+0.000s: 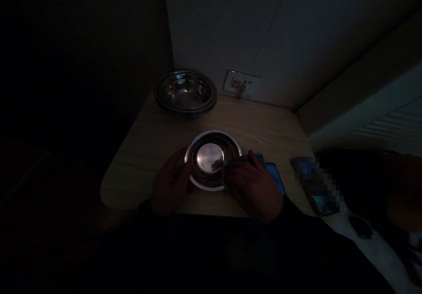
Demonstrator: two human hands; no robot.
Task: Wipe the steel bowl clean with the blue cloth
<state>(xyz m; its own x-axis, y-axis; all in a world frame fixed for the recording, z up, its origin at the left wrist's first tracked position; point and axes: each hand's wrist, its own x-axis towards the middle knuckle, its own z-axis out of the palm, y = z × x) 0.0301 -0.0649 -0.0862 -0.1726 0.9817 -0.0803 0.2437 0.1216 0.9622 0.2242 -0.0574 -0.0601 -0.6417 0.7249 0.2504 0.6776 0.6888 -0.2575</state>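
A shiny metal bowl (210, 157) with a pale rim rests near the front of the small wooden table. My left hand (172, 182) is closed on the bowl's left rim, thumb towards me. On the right side my right hand (252, 184) presses a greenish cloth (260, 158) against the inside of the bowl, its fingers closed over the cloth. Much of the cloth is hidden under that hand. The light is dim, so fine detail is lost.
Stacked metal bowls (186, 92) stand at the table's back left. A phone (276, 177) lies by my right hand. Behind the wooden table (132, 171), a wall socket (242, 83) holds a plug. At right, another phone (325, 204) and a dark oval object (360, 226) lie beyond the table.
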